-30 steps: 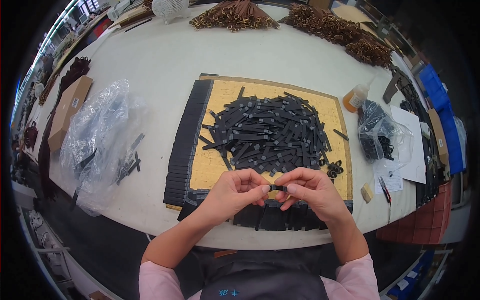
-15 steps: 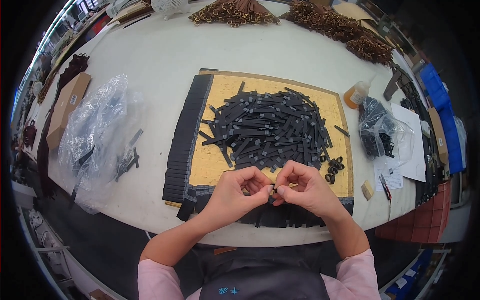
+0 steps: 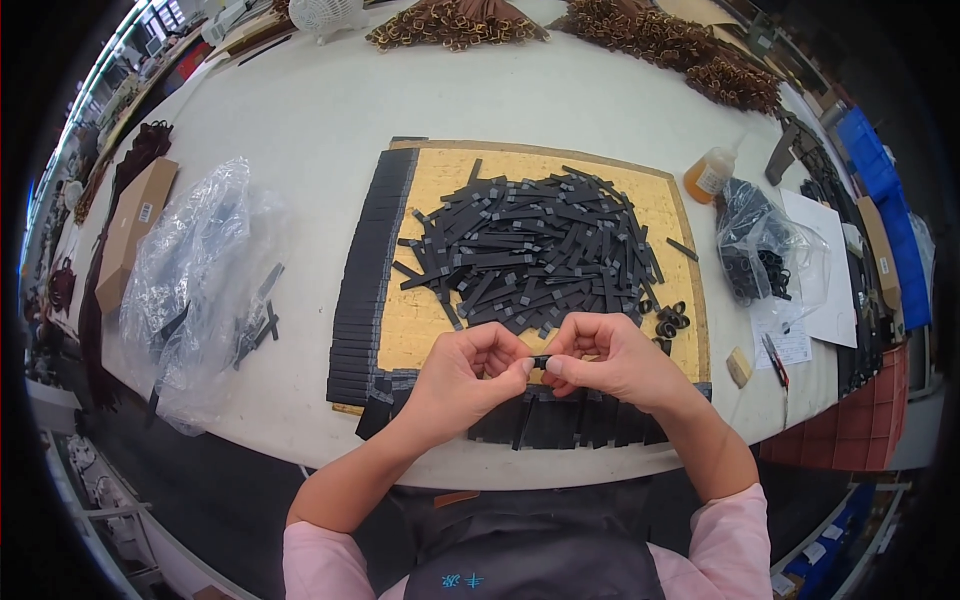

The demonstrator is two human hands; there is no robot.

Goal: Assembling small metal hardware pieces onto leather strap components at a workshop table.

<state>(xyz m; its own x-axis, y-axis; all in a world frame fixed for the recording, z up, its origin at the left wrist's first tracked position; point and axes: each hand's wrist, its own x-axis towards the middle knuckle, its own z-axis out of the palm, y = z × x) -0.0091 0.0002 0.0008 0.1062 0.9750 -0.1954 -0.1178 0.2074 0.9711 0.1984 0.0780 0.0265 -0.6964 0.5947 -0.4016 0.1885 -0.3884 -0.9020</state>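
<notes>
Between the fingertips of my left hand (image 3: 462,378) and my right hand (image 3: 618,368) is a small black strip piece (image 3: 541,361), pinched from both sides; its exact form is mostly hidden by the fingers. Both hands are over the near part of a yellow board (image 3: 408,335). Beyond them lies a loose heap of short black strips (image 3: 540,250) with greyish ends. Flat black strips (image 3: 362,270) line the board's left edge in a close row, and more (image 3: 580,420) lie along its front edge under my hands. Several small black loops (image 3: 672,320) sit beside the right hand.
A crumpled clear plastic bag (image 3: 195,290) and cardboard box (image 3: 135,235) are at left. On the right are an amber-liquid bottle (image 3: 708,177), a bag of black loops (image 3: 755,250), scissors (image 3: 775,362) and a pale block (image 3: 738,367). Brown strap bundles (image 3: 455,25) lie at the far edge.
My hands have risen slightly away from me and the fingertips have drawn a little apart, so more of the black piece shows between them. The view has shifted slightly.
</notes>
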